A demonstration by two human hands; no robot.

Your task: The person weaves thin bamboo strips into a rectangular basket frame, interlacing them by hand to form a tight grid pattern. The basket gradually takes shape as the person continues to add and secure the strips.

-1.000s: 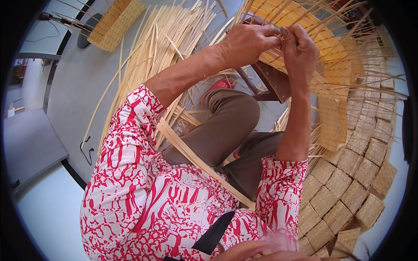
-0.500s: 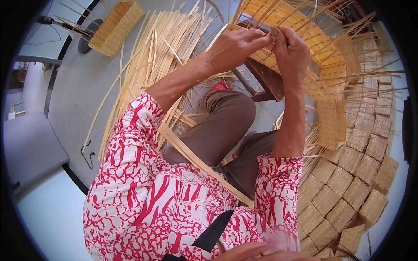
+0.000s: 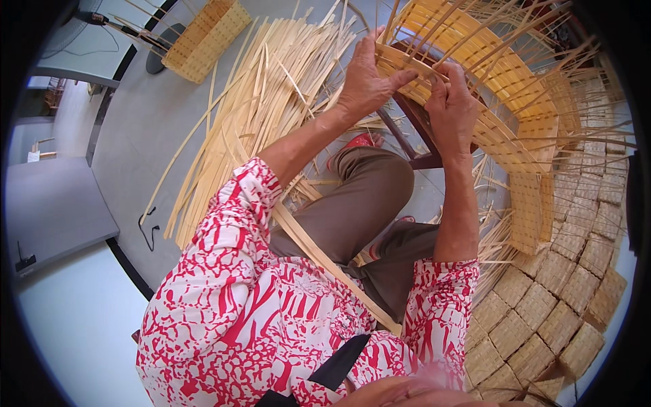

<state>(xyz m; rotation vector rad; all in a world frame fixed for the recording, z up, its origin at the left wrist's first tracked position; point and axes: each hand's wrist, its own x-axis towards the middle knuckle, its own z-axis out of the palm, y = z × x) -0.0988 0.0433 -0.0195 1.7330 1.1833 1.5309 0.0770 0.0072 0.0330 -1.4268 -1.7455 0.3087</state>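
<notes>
Head view: over dark wooden stool, long yellow woven basket, flat-sided, bristling with loose splints. Left hand spread open against near wall; right hand closed, pinching same wall.

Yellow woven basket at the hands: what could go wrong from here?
1. Snagging: long, thin tan strips jut from the yellow woven basket near the right hand and could catch or snap.
2. Shifting: that hand and the left hand are both at the near wall, so uneven pressure might tilt the basket.
3. Slipping: loose pale flat strips on the grey floor near the red footwear might slide underfoot.
</notes>
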